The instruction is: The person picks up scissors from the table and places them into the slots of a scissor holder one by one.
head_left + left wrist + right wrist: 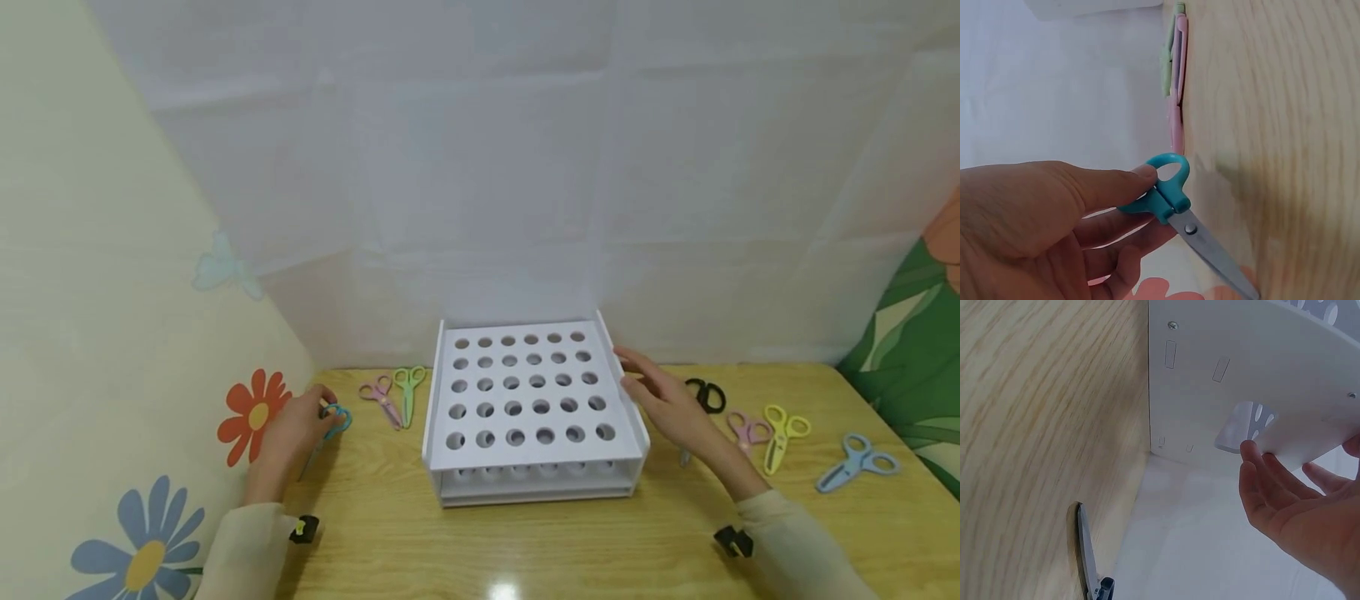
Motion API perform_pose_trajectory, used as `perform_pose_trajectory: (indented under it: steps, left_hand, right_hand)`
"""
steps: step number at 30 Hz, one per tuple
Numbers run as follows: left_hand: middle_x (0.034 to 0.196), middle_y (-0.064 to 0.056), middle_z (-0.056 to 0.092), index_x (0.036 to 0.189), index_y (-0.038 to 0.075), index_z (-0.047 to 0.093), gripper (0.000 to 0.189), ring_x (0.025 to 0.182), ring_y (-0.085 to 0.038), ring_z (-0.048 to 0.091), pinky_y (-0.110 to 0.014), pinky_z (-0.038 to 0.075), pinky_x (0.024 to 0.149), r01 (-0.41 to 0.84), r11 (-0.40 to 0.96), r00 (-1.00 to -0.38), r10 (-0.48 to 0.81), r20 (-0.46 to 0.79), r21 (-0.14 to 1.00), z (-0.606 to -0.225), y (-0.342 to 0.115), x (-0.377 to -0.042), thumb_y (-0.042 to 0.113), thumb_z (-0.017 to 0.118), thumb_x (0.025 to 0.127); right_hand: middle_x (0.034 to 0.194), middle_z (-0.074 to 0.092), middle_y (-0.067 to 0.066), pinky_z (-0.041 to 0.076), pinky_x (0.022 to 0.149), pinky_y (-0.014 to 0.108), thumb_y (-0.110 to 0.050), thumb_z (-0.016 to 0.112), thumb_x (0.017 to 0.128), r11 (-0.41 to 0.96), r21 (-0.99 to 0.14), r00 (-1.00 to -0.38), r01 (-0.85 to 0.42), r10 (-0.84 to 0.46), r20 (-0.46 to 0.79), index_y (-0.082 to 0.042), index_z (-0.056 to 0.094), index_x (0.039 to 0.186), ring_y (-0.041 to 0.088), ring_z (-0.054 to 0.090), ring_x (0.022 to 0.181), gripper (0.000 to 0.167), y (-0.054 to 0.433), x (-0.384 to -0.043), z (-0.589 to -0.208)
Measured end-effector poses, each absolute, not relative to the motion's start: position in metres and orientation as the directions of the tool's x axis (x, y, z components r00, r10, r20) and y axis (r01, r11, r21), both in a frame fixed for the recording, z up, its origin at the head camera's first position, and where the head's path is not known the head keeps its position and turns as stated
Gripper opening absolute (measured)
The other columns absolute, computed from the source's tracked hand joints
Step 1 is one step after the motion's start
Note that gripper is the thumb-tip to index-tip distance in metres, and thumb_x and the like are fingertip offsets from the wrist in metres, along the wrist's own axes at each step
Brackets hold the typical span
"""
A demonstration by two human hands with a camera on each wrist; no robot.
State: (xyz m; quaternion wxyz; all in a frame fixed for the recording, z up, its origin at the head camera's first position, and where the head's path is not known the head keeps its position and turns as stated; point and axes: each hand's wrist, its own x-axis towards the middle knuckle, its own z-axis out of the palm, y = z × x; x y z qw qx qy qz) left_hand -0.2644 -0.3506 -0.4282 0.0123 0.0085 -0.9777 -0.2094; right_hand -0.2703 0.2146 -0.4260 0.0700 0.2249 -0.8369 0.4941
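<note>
At the left end of the wooden table, my left hand (288, 433) pinches a pair of teal-handled scissors (1190, 229) between thumb and fingers. Their blades point down, tips close over the tabletop in the left wrist view. A white rack (525, 454) with rows of round holes stands mid-table. My right hand (671, 408) is at the rack's right side panel (1197, 394), its slightly bent fingertips right at the panel near a cut-out slot. Nothing is in its grasp.
Pink scissors (386, 404) and green scissors (408, 410) lie left of the rack. On its right lie black-handled scissors (708, 407), pink scissors (744, 431), yellow scissors (780, 433) and light blue scissors (853, 463). A white sheet (480, 167) hangs behind the table (540, 542).
</note>
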Motion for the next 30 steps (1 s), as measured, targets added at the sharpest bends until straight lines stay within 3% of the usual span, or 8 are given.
perform_pose_trajectory:
  steps: [12,24,30]
  left_hand:
    - [0.106,-0.022,0.068,0.126,0.003,0.056,0.036,0.08,-0.03,0.063,-0.042,0.049,0.056,-0.043,0.919,-0.993,-0.082,0.083,0.392,-0.421,-0.356,-0.248,0.024,0.068,0.099]
    - [0.105,-0.024,0.068,0.123,0.005,0.059,0.033,0.074,-0.029,0.063,-0.035,0.045,0.05,0.015,0.939,-0.979,-0.056,0.195,0.344,-0.4,-0.349,-0.242,0.021,0.07,0.097]
    - [0.108,-0.024,0.069,0.125,0.005,0.058,0.033,0.082,-0.034,0.066,-0.034,0.044,0.049,0.035,0.936,-0.972,-0.049,0.229,0.35,-0.383,-0.335,-0.239,0.022,0.068,0.099]
  right_hand:
    - [0.142,0.054,0.023,0.051,0.092,0.044,-0.023,0.05,0.109,0.382,-0.801,-0.88,-0.46,-0.314,0.356,-0.015,0.039,0.158,0.035,0.063,0.116,0.05,0.212,-0.274,-0.43]
    - [0.143,0.054,0.021,0.05,0.092,0.049,-0.024,0.05,0.109,0.397,-0.795,-0.882,-0.458,-0.311,0.353,-0.013,0.038,0.158,0.034,0.063,0.116,0.051,0.209,-0.272,-0.427]
    - [0.143,0.053,0.022,0.05,0.092,0.051,-0.024,0.049,0.11,0.396,-0.793,-0.88,-0.462,-0.312,0.357,-0.014,0.038,0.158,0.035,0.063,0.116,0.051,0.213,-0.272,-0.427]
